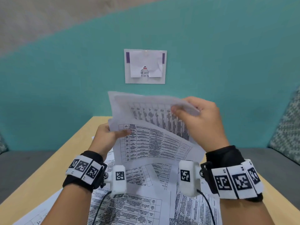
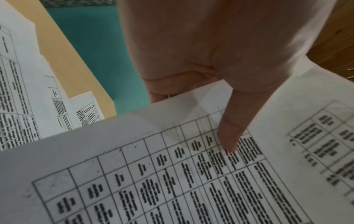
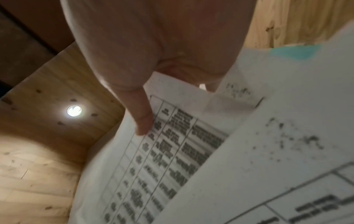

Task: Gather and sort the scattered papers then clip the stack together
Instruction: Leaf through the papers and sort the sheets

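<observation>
Above the table I hold up printed sheets with tables on them. My left hand (image 1: 112, 135) pinches the left edge of the lower sheet (image 1: 151, 143), thumb on top; the thumb (image 2: 231, 133) presses on the printed grid (image 2: 172, 174). My right hand (image 1: 196, 119) grips the upper sheet (image 1: 146, 109) at its right edge and lifts it away from the lower one; in the right wrist view its thumb (image 3: 142, 121) lies on that paper (image 3: 172, 151). More printed papers (image 1: 138, 200) lie scattered on the wooden table (image 1: 68, 153) below my wrists. No clip shows.
A teal wall (image 1: 65, 78) stands just behind the table, with a paper notice (image 1: 145, 66) pinned to it. Grey seat cushions (image 1: 24, 166) flank the table, and a patterned pillow (image 1: 287, 127) sits at the right. Loose sheets (image 2: 23, 91) reach the table's left edge.
</observation>
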Motion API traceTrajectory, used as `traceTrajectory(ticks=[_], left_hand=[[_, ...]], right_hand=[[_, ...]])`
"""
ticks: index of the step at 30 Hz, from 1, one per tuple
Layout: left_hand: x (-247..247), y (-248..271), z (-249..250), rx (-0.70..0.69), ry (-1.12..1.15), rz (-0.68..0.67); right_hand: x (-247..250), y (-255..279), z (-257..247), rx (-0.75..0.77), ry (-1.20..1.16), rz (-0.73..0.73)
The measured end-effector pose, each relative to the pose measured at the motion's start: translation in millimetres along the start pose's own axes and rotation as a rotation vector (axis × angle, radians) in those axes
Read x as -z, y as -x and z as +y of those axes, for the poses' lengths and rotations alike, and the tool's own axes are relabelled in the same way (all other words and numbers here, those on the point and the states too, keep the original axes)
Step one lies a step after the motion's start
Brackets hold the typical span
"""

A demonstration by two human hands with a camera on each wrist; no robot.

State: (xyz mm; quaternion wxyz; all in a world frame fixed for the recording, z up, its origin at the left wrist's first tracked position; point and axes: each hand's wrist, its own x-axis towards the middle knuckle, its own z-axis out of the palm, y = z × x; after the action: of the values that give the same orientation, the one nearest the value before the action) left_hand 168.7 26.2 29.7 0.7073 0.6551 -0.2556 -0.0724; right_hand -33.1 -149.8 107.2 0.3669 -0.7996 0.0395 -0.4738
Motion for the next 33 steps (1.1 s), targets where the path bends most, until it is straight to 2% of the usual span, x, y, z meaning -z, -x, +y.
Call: traceTrajectory(ticks=[4,8,12,17,26,33], left_hand=[[2,0,3,-0.017,0.055,0.033],[3,0,4,-0.023,0.064,-0.014],[4,0,1,0.006,0.048,-0.057],[4,1,-3,0.047,0.01,-0.066],[6,2,-2,0.039,-0.043,-0.034],[7,3,-1,0.041,-0.048,-0.005]], right_hand=[[8,-2,4,-0.06,-0.207,0.209],[13,-7,14,-0.173,-0.366,0.335],[16,-10,23,-0.294,-0.503,0.409],[16,-10,28,-0.367,-0.601,0.451],[27,-13,22,-0.364,-0.702,0.65],[31,-14,18,-0.297,-0.734,0.69]])
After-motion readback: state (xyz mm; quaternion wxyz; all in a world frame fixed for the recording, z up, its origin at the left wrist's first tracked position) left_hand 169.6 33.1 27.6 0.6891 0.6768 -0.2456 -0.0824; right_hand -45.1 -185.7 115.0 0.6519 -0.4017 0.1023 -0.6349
